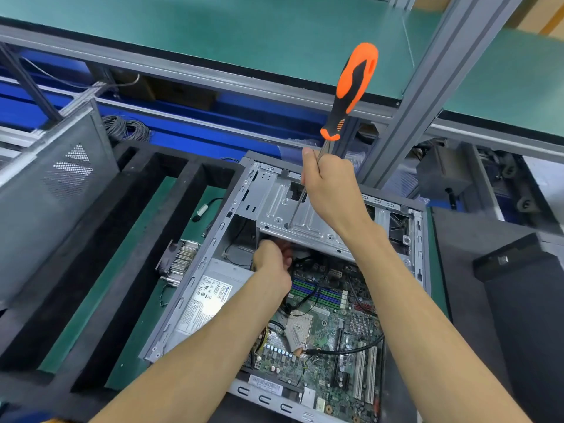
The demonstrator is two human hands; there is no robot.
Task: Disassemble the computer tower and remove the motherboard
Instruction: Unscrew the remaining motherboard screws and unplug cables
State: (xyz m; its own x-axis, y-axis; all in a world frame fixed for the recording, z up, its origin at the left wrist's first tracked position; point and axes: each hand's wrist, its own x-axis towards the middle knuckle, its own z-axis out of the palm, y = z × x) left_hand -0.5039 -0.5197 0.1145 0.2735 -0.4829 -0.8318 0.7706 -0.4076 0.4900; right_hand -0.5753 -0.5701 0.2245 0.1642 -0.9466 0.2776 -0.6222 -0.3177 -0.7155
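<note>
— So, from the left: why is our left hand point(272, 264) tucked under the drive cage point(293, 215)?
— Reaching cables; its grip is hidden.
— And our right hand point(331, 186)?
— Clamped on the screwdriver point(351, 87) shaft, tip on a cage screw. The motherboard point(329, 337) sits in the case point(195, 288).

Electronics workshop, green-matted benches point(244, 41), aluminium framing point(427, 96), foam sorting tray point(100, 270)

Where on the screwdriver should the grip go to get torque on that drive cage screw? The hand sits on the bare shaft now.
On the orange and black handle, from above. The screwdriver stands nearly upright, tip on the drive cage, and the right hand holds only the thin shaft, which likely gives little turning force. The thick, contoured handle is free and unobstructed.
</note>
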